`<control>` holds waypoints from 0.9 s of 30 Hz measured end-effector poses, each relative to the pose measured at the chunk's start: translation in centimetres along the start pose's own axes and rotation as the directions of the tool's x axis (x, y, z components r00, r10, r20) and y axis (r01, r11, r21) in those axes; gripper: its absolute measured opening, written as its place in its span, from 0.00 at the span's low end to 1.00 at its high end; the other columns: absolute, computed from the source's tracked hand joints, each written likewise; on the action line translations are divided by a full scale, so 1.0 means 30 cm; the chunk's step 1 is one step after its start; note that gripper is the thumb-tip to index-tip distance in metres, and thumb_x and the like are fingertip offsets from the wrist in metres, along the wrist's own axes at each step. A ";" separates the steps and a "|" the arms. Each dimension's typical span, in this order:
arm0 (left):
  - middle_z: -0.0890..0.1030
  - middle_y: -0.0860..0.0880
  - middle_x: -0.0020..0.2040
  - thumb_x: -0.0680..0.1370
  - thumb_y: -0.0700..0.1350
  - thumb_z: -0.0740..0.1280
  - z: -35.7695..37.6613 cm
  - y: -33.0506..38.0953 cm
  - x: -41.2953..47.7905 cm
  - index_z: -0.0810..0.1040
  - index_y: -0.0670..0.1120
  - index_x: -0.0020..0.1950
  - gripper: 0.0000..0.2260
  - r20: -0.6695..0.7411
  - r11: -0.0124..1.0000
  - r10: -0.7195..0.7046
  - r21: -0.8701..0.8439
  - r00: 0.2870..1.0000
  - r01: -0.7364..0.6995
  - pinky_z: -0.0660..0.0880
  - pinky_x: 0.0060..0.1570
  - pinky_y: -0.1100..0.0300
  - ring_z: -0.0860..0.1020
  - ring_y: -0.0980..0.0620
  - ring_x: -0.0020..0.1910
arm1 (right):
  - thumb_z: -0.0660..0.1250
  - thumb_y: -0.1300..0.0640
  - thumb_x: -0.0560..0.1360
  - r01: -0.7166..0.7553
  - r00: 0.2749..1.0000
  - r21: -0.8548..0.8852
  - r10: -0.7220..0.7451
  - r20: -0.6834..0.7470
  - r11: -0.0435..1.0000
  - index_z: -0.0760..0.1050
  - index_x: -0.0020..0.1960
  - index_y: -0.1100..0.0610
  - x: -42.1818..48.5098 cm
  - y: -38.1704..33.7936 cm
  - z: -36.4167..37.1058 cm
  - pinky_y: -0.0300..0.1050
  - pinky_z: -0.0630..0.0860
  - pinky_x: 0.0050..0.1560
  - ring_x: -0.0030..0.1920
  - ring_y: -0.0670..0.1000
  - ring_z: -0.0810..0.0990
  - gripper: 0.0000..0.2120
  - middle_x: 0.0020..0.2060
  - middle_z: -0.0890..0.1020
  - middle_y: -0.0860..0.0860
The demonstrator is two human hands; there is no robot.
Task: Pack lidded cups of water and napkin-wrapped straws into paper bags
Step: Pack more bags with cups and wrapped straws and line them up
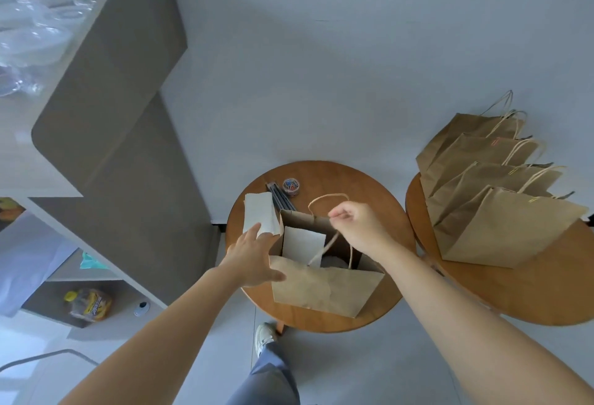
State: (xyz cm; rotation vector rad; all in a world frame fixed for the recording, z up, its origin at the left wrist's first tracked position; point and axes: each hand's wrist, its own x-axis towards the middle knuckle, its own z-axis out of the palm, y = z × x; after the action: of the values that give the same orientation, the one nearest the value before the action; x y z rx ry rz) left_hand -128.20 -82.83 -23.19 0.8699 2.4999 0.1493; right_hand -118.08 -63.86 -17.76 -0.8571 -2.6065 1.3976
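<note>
Two bare arms reach up from the bottom of the frame, and between them you can see a leg in blue-grey trousers [273, 379] and a white shoe [264, 335]. Just above that, in the lower middle, is a round wooden table [315, 321]. An open paper bag [324, 289] stands on it. The right hand [356, 227] is over the bag, with its fingers curled and pinching the far handle [328, 199], a loop of brown string. The left hand [254, 256] is to the left of the bag. Its fingers are straight and spread apart, and the tips rest on a stack of white napkins [260, 215] lying on the table. Its thumb is just beside the bag's near wall. Inside the bag a white folded napkin [302, 245] stands up. Something pale lies deeper in the bag, but it is too dark to tell what it is. Behind the bag lie some dark straws [281, 199] and a small round tub of coloured clips [291, 187]. On the right side of the frame, a second wooden table [530, 292] holds four more paper bags [501, 221] standing in a row. On the left is a grey shelf unit [128, 115], with clear plastic things [35, 25] on top in the upper left and a yellow snack pack [90, 305] on a low shelf.
</note>
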 end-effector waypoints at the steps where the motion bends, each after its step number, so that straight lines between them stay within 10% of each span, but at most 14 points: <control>1: 0.46 0.49 0.79 0.69 0.63 0.71 0.003 0.000 0.011 0.57 0.53 0.76 0.41 -0.003 1.000 0.004 0.010 1.000 -0.004 0.55 0.72 0.43 0.48 0.43 0.77 | 0.62 0.62 0.77 0.005 0.995 0.006 -0.005 -0.095 1.000 0.77 0.52 0.56 -0.008 0.017 -0.021 0.32 0.70 0.41 0.50 0.49 0.77 0.07 0.47 0.79 0.49; 4: 0.43 0.49 0.78 0.71 0.60 0.71 -0.001 0.028 0.047 0.64 0.54 0.73 0.33 -0.034 0.995 0.066 0.075 0.997 -0.063 0.48 0.73 0.41 0.40 0.42 0.77 | 0.62 0.61 0.76 0.003 0.987 -0.133 -0.024 -0.160 0.991 0.71 0.61 0.54 -0.033 0.101 -0.085 0.37 0.72 0.55 0.59 0.48 0.72 0.14 0.60 0.74 0.50; 8: 0.43 0.50 0.78 0.71 0.57 0.72 -0.015 0.080 0.105 0.73 0.56 0.64 0.23 -0.071 0.984 0.161 0.089 0.984 -0.154 0.46 0.73 0.41 0.38 0.42 0.76 | 0.64 0.52 0.75 -0.129 0.953 -0.295 0.201 0.227 0.947 0.50 0.76 0.49 -0.065 0.191 -0.120 0.55 0.58 0.71 0.75 0.53 0.52 0.35 0.76 0.53 0.48; 12: 0.62 0.49 0.74 0.74 0.51 0.70 -0.028 0.083 0.144 0.78 0.53 0.56 0.11 -0.047 0.980 0.195 -0.026 0.980 -0.197 0.61 0.70 0.49 0.59 0.46 0.72 | 0.69 0.32 0.65 0.057 0.948 -0.662 0.167 0.270 0.747 0.43 0.77 0.51 -0.060 0.217 -0.092 0.56 0.53 0.74 0.75 0.55 0.50 0.53 0.76 0.52 0.50; 15: 0.74 0.51 0.55 0.77 0.49 0.67 -0.047 0.076 0.158 0.80 0.49 0.51 0.06 -0.056 0.976 0.208 -0.050 0.977 -0.211 0.71 0.53 0.60 0.72 0.52 0.53 | 0.68 0.41 0.70 0.170 0.980 -0.808 -0.015 0.197 0.564 0.58 0.72 0.56 -0.026 0.244 -0.055 0.49 0.60 0.68 0.67 0.54 0.64 0.37 0.65 0.68 0.52; 18: 0.72 0.52 0.48 0.79 0.49 0.64 -0.069 0.069 0.170 0.78 0.47 0.51 0.08 -0.047 0.975 0.219 -0.022 0.975 -0.220 0.69 0.45 0.61 0.72 0.52 0.46 | 0.61 0.53 0.78 0.229 0.972 -0.774 -0.102 0.210 0.591 0.67 0.49 0.55 0.016 0.249 -0.051 0.44 0.64 0.51 0.56 0.53 0.72 0.06 0.48 0.71 0.49; 22: 0.75 0.48 0.43 0.81 0.48 0.59 -0.097 0.051 0.199 0.68 0.47 0.49 0.05 -0.075 0.976 0.214 -0.037 0.974 -0.217 0.65 0.33 0.63 0.72 0.50 0.42 | 0.59 0.55 0.79 0.247 0.960 -0.738 -0.052 0.276 0.628 0.63 0.39 0.55 0.105 0.235 -0.103 0.42 0.63 0.42 0.45 0.47 0.65 0.11 0.44 0.68 0.47; 27: 0.79 0.49 0.47 0.78 0.48 0.64 -0.148 0.021 0.277 0.70 0.48 0.52 0.07 0.046 0.956 0.265 -0.141 0.963 -0.256 0.75 0.45 0.57 0.77 0.50 0.45 | 0.62 0.57 0.76 0.179 0.918 -0.694 0.135 0.373 0.697 0.63 0.32 0.57 0.221 0.214 -0.126 0.43 0.66 0.39 0.38 0.52 0.69 0.15 0.36 0.69 0.51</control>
State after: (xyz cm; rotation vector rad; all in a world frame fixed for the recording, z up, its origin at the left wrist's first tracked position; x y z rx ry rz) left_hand -135.62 -77.05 -22.55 1.1260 2.2772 0.3669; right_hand -119.67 -54.95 -21.91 -0.6010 -3.5520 0.5055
